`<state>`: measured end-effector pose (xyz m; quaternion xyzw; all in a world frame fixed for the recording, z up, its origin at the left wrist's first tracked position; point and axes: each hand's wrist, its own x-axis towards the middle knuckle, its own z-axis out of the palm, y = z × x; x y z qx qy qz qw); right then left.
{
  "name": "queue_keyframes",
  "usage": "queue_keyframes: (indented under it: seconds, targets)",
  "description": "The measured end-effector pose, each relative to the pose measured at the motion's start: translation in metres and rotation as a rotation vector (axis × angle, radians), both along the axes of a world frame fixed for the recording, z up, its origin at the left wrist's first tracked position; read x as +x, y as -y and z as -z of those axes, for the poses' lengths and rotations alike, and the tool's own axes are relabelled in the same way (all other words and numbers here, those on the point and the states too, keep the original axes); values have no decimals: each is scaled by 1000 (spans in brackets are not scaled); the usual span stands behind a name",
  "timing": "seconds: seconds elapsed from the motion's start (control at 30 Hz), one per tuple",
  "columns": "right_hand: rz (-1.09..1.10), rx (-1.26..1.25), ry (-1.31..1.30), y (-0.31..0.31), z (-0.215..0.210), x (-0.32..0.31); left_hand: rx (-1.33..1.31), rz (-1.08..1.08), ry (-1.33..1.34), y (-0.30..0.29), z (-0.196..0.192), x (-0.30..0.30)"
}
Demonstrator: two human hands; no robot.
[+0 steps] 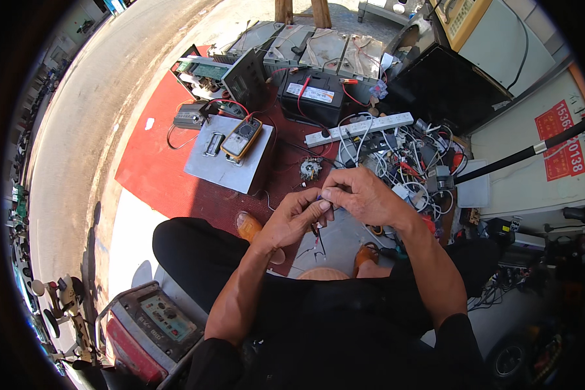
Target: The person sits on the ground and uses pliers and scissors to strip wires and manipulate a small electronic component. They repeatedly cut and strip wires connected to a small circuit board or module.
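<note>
My left hand (pixel 298 216) and my right hand (pixel 364 197) meet in front of me, both closed, fingertips pinched together. A small bluish-purple bit shows between the fingers; most of what they grip is hidden. Thin dark wires (pixel 318 239) with some red hang down below my left hand. Just beyond the hands, a small round part with exposed components (pixel 311 169) lies on the red mat (pixel 151 157). Farther left, a yellow multimeter (pixel 242 138) rests on a silver metal box (pixel 201 159).
A black battery (pixel 313 97) with clipped leads stands ahead, grey batteries (pixel 325 49) behind it. To the right, a white power strip (pixel 370 127) borders a tangled cable heap (pixel 413 166). An opened electronics case (pixel 244 75) sits far left; a red generator (pixel 143 338) stands near left.
</note>
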<state>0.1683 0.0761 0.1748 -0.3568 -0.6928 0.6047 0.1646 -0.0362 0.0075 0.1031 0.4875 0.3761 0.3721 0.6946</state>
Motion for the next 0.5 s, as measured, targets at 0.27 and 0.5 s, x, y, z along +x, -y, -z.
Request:
queue_keyframes:
  seconds: [0.27,0.5]
  targets:
    - [47,111,38,-18,2,8,-54,-29,-151,0,1,7]
    - [334,-24,70,-46,79,59,-84,-125,-124,2,-4,-1]
